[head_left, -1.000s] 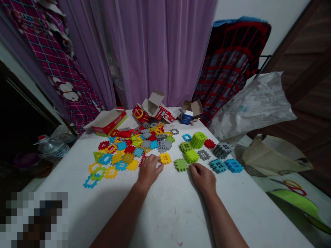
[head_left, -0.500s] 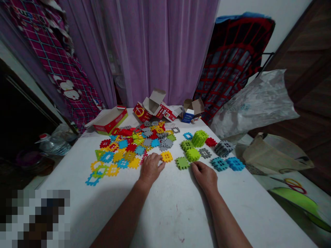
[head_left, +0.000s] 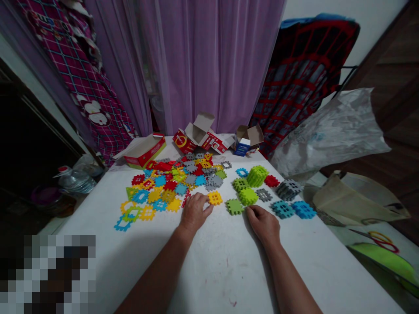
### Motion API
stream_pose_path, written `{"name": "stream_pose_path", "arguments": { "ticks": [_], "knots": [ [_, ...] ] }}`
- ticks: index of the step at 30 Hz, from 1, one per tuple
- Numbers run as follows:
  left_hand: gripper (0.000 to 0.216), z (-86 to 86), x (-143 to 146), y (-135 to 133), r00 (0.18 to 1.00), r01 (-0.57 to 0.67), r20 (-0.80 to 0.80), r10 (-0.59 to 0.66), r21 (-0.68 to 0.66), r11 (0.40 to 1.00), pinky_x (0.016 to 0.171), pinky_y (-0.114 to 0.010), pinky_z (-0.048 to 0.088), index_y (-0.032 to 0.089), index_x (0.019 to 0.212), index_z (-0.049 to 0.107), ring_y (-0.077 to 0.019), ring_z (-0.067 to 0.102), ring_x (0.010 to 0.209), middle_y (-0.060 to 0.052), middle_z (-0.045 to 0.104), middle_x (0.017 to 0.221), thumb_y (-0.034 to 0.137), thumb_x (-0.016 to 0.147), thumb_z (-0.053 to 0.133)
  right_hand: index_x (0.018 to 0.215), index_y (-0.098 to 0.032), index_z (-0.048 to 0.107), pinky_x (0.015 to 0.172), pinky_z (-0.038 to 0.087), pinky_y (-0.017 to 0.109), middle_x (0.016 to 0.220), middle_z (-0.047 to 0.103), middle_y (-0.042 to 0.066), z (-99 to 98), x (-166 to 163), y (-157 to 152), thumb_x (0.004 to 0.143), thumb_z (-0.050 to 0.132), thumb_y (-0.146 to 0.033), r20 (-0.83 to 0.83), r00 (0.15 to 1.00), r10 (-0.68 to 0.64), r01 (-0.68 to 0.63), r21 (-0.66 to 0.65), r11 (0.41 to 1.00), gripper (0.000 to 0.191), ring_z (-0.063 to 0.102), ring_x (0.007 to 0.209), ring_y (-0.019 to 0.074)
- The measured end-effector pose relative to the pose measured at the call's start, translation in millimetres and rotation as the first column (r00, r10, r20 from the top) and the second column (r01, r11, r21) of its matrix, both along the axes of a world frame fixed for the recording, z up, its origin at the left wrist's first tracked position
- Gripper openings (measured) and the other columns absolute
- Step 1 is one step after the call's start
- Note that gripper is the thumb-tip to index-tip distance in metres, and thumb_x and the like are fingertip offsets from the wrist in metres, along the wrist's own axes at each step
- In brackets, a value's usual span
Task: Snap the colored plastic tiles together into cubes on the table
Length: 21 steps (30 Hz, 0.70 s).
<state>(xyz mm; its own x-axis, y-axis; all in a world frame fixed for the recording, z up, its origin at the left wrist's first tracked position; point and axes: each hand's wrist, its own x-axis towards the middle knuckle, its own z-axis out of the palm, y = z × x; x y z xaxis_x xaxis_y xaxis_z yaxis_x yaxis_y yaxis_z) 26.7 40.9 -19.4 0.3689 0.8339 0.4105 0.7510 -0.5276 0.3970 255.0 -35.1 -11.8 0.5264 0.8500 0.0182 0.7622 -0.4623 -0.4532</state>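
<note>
From where I stand, both bare hands are low over the white table (head_left: 212,270), in the middle of the frame. The left hand (head_left: 195,212) is half open, fingers bent and thumb apart, its forefinger and thumb at the near left edge of a yellow square piece (head_left: 215,198) lying at the centre; I can't tell whether it is pinched or merely touched. The right hand (head_left: 264,223), right of centre, is curled closed, with nothing to be seen in its grasp, its knuckles just beside a flat green piece (head_left: 234,206) and a lime stack (head_left: 248,196). Farther right sit a teal stack (head_left: 282,209) and a blue stack (head_left: 303,209), side by side, with a grey stack (head_left: 288,189) behind them. Left of centre spreads a mixed heap (head_left: 169,186) of red, blue, yellow and grey pieces. Behind it, toward the purple curtain (head_left: 209,65), lie opened cartons, among them a blue box (head_left: 241,147).
</note>
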Motion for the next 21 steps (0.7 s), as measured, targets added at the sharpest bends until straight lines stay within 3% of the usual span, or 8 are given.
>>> {"name": "stream_pose_path", "arguments": {
  "ticks": [6,9,14,18,21],
  "knots": [
    [0.004,2.1,-3,-3,0.999,-0.018,0.043,0.016,0.037,0.999,0.082,-0.032,0.045,0.022,0.086,0.064,-0.0179,0.060,0.088,-0.002,0.065,0.090,0.025,0.084,0.065,0.102,-0.028,0.075,0.066,0.036,0.026,0.094,0.075,0.004,-1.8,1,0,0.089,0.046,-0.047,0.008,1.000,0.010,-0.010,-0.010,1.000,0.037,0.063,0.086,0.0210],
    [0.005,6.2,-17,-4,0.998,-0.046,0.035,0.044,0.072,0.996,0.081,-0.032,0.045,0.022,0.082,0.063,-0.0180,0.060,0.086,-0.002,0.065,0.085,0.023,0.086,0.061,0.103,-0.029,0.075,0.066,0.036,0.026,0.095,0.075,0.004,-2.6,2,0,0.088,0.046,-0.047,0.004,1.000,0.008,-0.008,-0.023,1.000,0.037,0.063,0.087,0.0213],
    [0.011,15.2,-79,2,0.966,-0.258,0.023,0.258,0.147,0.955,0.084,-0.033,0.044,0.022,0.090,0.065,-0.0203,0.061,0.091,-0.005,0.068,0.093,0.026,0.090,0.055,0.103,-0.029,0.075,0.064,0.036,0.026,0.093,0.075,0.004,-5.0,4,0,0.087,0.048,-0.048,0.010,1.000,0.005,-0.005,-0.007,1.000,0.037,0.063,0.084,0.0212],
    [0.024,17.8,-134,6,0.863,-0.496,-0.032,0.504,0.131,0.858,0.093,-0.040,0.042,0.020,0.107,0.065,-0.0270,0.059,0.108,-0.010,0.067,0.114,0.032,0.086,0.059,0.104,-0.028,0.075,0.064,0.037,0.027,0.094,0.075,0.005,-6.2,5,1,0.087,0.046,-0.049,0.020,1.000,0.018,-0.017,-0.028,0.999,0.040,0.064,0.086,0.0223],
    [0.029,18.0,-160,4,0.796,-0.599,-0.064,0.602,0.059,0.799,0.096,-0.043,0.040,0.020,0.113,0.064,-0.0289,0.058,0.112,-0.010,0.068,0.116,0.030,0.088,0.053,0.105,-0.028,0.075,0.065,0.037,0.027,0.096,0.075,0.005,-6.5,6,1,0.087,0.045,-0.049,0.018,1.000,0.020,-0.019,-0.029,0.999,0.040,0.064,0.088,0.0230]
  ]
}}
